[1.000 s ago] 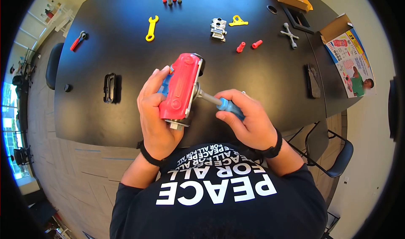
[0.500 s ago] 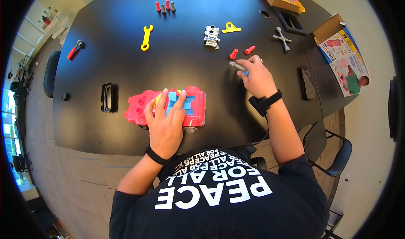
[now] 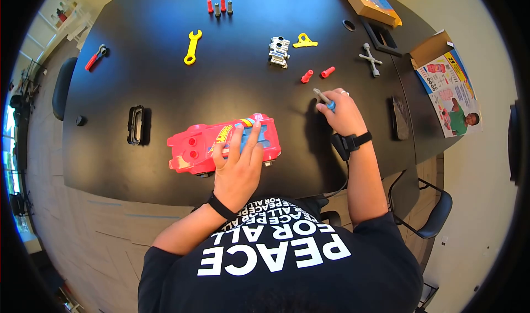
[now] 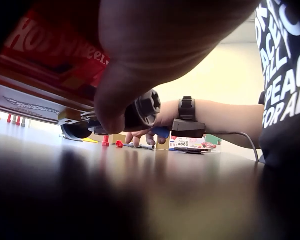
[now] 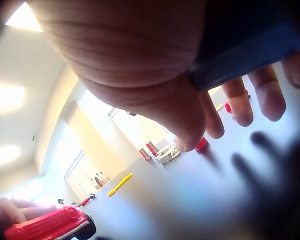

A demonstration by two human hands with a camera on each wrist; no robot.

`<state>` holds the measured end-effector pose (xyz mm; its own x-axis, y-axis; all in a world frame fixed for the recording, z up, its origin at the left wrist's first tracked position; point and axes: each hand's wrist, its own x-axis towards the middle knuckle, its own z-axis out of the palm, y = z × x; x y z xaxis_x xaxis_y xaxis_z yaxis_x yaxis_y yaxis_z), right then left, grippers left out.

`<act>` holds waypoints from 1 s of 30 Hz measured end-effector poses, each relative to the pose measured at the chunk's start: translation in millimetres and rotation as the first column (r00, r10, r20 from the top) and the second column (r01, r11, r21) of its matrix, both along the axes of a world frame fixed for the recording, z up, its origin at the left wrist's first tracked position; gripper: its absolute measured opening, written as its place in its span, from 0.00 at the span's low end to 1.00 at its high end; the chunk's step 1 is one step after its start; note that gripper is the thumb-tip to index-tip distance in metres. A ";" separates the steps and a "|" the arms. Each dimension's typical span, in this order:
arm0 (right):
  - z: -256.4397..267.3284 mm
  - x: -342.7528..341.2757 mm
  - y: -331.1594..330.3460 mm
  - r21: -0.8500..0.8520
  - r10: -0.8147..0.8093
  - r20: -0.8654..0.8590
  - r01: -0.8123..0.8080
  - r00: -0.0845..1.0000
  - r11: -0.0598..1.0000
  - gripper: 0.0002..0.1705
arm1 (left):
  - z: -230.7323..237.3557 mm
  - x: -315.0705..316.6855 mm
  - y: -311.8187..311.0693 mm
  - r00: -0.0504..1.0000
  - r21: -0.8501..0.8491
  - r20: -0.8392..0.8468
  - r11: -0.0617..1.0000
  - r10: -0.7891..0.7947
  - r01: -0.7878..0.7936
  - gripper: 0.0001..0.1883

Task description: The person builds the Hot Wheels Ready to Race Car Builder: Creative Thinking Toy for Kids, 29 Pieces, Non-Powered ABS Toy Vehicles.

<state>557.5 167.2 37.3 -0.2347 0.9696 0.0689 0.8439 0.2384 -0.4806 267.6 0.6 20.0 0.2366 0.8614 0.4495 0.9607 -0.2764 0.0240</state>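
Note:
A red toy car (image 3: 207,139) with Hot Wheels lettering and a blue inset sits right side up near the table's front edge. My left hand (image 3: 238,172) grips it from above, fingers over the blue inset. In the left wrist view the thumb presses by a dark wheel (image 4: 149,107). My right hand (image 3: 348,117) holds a screwdriver (image 3: 330,104) with a blue handle and grey shaft, tip pointing away from me. The palm hides most of the handle. Just beyond the tip lie two red toy bolts, one nearer (image 3: 307,77) and one farther (image 3: 328,72).
Farther back are a silver engine piece (image 3: 279,52), a yellow bracket (image 3: 305,41), a yellow wrench (image 3: 192,48) and several standing bolts (image 3: 223,5). A red ratchet (image 3: 95,57) and black frame (image 3: 136,125) lie left; a cross wrench (image 3: 370,60) and printed box (image 3: 450,89) right.
The car, earlier held up on its side with the screwdriver at its underside, was lowered upright and then shifted slightly right. My right hand moved away rightward and forward, keeping the screwdriver.

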 end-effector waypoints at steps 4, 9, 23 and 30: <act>-3.2 5.3 -14.5 -0.002 -0.009 -0.069 0.009 0.998 1.000 0.17 | -5.9 10.6 4.1 0.997 -0.028 -0.078 0.999 -0.018 0.016 0.07; -8.3 -15.8 -26.9 0.053 0.072 -0.213 -0.062 0.974 0.997 0.17 | -7.3 22.1 10.6 0.996 -0.053 -0.073 0.998 -0.050 0.046 0.09; -32.4 -110.8 66.7 0.032 0.260 0.100 -0.265 0.960 0.964 0.41 | 31.2 -42.6 -32.5 0.924 -0.332 0.379 0.924 -0.053 0.190 0.30; -20.9 -95.1 39.5 0.185 0.305 -0.033 -0.294 0.952 0.938 0.20 | 23.8 -54.4 -43.8 0.898 -0.303 0.438 0.933 -0.046 0.195 0.27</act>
<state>462.3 206.7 16.4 -0.5028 0.8262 0.2543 0.6912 0.5609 -0.4557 213.2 -43.2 43.9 0.2029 0.9534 0.2235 0.7993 -0.2931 0.5247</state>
